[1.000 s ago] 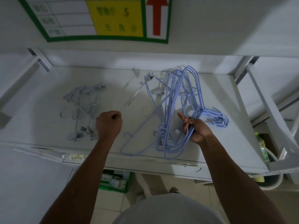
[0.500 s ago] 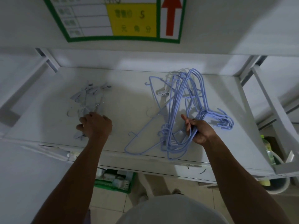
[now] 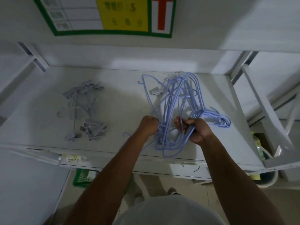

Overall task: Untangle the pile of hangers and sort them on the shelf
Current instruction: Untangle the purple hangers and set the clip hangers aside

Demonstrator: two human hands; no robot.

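A tangle of blue wire hangers (image 3: 180,109) lies on the right half of the white shelf (image 3: 123,95). My right hand (image 3: 197,129) grips a bundle of these hangers near their hooks. My left hand (image 3: 148,125) is curled at the left side of the same tangle, fingers closed on blue wire. A grey clip hanger (image 3: 155,91) sits caught in the far part of the tangle. On the shelf's left lies a separate group of grey clip hangers (image 3: 86,109).
A green-bordered sign with a yellow panel and red arrow (image 3: 113,15) hangs on the wall above. White shelf posts (image 3: 266,108) stand at the right. A green crate (image 3: 84,176) and a bucket (image 3: 267,177) sit on the floor below the shelf edge.
My left hand left the grey clip hangers at the left and moved right to the blue tangle, where it now holds wire. My right hand kept its grip.
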